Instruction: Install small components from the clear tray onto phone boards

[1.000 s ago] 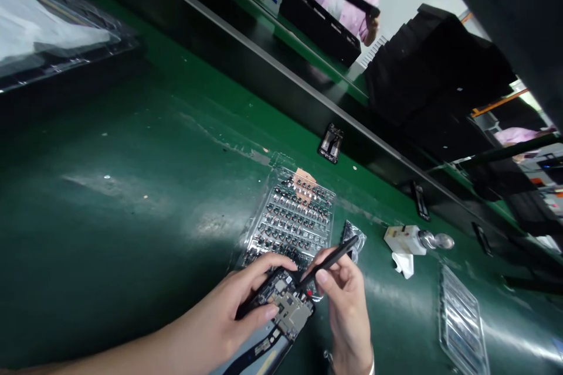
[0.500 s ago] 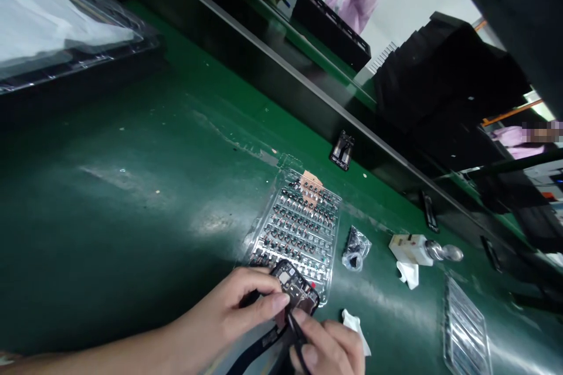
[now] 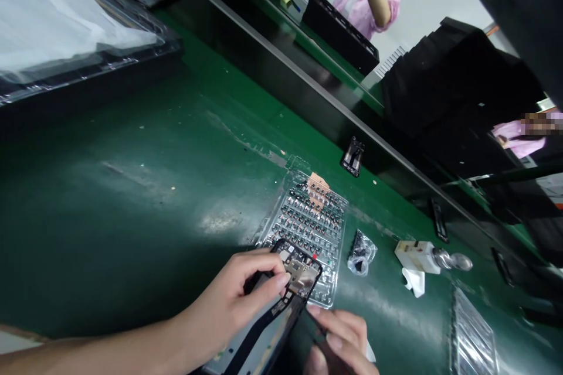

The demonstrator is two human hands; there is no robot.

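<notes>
My left hand (image 3: 248, 290) is closed around the left edge of an opened phone (image 3: 303, 272), its thumb lying over the inside. The phone's bare board and a black flex strip (image 3: 255, 337) show; the phone is tilted, its lower end running out of view. Just right of the phone, my right hand (image 3: 347, 331) pinches dark tweezers (image 3: 315, 323), with their tips near the phone's lower right edge. Behind the phone lies a clear plastic tray (image 3: 340, 246) with rows of small electronic parts, partly covered by the phone.
To the right are a plastic bag (image 3: 361, 253), a white bottle (image 3: 417, 255), a crumpled tissue (image 3: 413, 281) and a clear tray (image 3: 475, 331). A phone part (image 3: 352, 156) leans by the back ledge. A large black tray (image 3: 145, 61) with white sheeting stands left. People in pink (image 3: 387, 3) are beyond.
My right hand has drawn back to the right, off the phone's board. The phone has moved up slightly in my left hand, showing more of its lower part. The view has shifted a little.
</notes>
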